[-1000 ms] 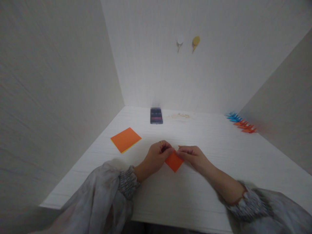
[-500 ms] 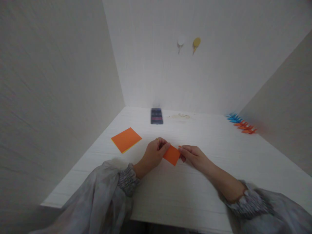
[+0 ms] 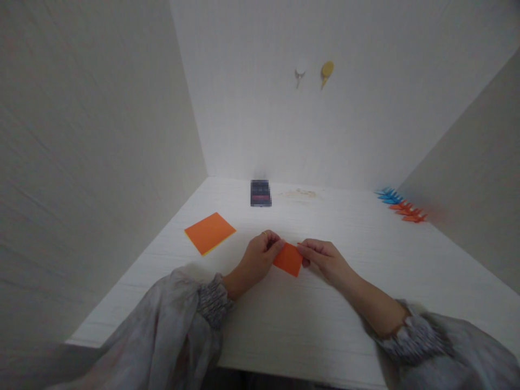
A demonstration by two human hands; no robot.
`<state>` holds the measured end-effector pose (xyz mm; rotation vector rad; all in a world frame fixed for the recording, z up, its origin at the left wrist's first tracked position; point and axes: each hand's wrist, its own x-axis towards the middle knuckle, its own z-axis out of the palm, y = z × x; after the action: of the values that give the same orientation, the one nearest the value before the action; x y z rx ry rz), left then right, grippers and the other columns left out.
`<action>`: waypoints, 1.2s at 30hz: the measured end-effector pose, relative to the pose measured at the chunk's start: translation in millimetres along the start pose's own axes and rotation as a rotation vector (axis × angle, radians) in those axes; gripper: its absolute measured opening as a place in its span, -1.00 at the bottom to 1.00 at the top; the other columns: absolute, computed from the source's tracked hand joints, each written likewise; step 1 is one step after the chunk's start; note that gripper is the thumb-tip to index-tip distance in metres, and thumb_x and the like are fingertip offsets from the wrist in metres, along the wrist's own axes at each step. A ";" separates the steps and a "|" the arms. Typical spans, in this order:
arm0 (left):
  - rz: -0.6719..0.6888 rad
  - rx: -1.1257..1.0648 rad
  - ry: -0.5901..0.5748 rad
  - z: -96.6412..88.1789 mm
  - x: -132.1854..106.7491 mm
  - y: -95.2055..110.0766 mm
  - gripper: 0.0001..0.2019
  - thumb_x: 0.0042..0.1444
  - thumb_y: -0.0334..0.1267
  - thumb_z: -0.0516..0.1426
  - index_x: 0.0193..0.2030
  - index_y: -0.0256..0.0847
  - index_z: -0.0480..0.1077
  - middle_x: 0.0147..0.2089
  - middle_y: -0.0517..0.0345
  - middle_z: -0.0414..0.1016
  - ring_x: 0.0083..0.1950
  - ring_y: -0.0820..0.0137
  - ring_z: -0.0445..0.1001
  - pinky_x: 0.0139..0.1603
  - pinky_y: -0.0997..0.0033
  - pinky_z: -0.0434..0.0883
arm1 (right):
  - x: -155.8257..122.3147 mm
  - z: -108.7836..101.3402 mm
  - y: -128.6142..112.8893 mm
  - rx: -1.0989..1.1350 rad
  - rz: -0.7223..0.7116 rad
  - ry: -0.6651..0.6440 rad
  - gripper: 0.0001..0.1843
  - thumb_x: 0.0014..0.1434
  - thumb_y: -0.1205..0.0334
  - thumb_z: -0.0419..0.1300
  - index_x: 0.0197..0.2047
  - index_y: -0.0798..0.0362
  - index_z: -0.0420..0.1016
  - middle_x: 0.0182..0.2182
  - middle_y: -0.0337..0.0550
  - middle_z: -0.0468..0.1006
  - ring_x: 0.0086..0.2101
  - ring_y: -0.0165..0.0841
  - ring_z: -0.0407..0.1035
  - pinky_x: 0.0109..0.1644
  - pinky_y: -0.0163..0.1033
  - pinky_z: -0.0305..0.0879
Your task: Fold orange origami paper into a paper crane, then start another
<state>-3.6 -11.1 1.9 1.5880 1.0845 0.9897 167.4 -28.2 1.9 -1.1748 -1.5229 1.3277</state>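
Note:
A small folded orange paper point(image 3: 288, 259) is held just above the white table point(image 3: 284, 314) between both hands. My left hand point(image 3: 260, 257) pinches its left edge, with a ring on one finger. My right hand point(image 3: 323, 259) pinches its right corner with fingers closed. Both arms wear loose grey sleeves.
A stack of orange square sheets point(image 3: 209, 232) lies to the left. A dark small device point(image 3: 260, 193) stands at the back by the wall. A row of folded blue and orange paper shapes point(image 3: 400, 205) lies at the far right. White and yellow hooks point(image 3: 312, 72) hang on the back wall.
The orange paper has turned from a downward-pointing diamond to a flatter tilted rectangle and risen slightly. Both hands shifted their pinch along its edges.

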 end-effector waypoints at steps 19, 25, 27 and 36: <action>-0.039 -0.115 -0.315 -3.0 -3.5 0.3 -0.82 -0.07 -0.21 0.12 -0.49 -0.32 0.36 -0.55 0.21 0.35 -0.52 0.55 0.26 -0.48 0.54 0.21 | -5.5 -1.4 2.4 -0.040 -0.009 -0.109 -0.76 0.02 0.14 0.13 -0.56 0.11 0.36 -0.66 -0.30 0.32 -0.60 -0.51 0.19 -0.50 -0.37 0.11; -0.063 -0.126 -0.280 -6.4 -1.9 3.3 -0.83 -0.11 -0.23 0.14 -0.52 -0.32 0.36 -0.60 0.23 0.33 -0.57 0.58 0.25 -0.53 0.56 0.21 | -5.4 -6.7 0.8 -0.040 -0.010 -0.088 -0.75 0.00 0.12 0.14 -0.56 0.12 0.36 -0.67 -0.30 0.33 -0.60 -0.51 0.19 -0.51 -0.37 0.12; -0.062 -0.125 -0.268 -7.2 -1.2 4.3 -0.84 -0.12 -0.23 0.14 -0.52 -0.32 0.37 -0.60 0.23 0.34 -0.57 0.58 0.25 -0.54 0.57 0.21 | -5.3 -8.0 -0.6 -0.029 -0.005 -0.081 -0.75 -0.01 0.12 0.14 -0.56 0.12 0.37 -0.68 -0.30 0.33 -0.61 -0.51 0.19 -0.51 -0.36 0.12; -0.097 -0.197 -0.286 -6.9 -1.7 4.7 -0.83 -0.12 -0.24 0.14 -0.53 -0.33 0.35 -0.61 0.23 0.33 -0.58 0.58 0.26 -0.54 0.56 0.21 | -5.0 -8.2 -3.7 0.067 0.027 -0.068 -0.80 -0.06 0.18 0.17 -0.60 0.13 0.38 -0.70 -0.32 0.32 -0.64 -0.53 0.15 -0.53 -0.37 0.06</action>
<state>-9.6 -11.7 7.9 1.4496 0.8326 0.7530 176.1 -31.0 6.9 -1.1226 -1.5029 1.4387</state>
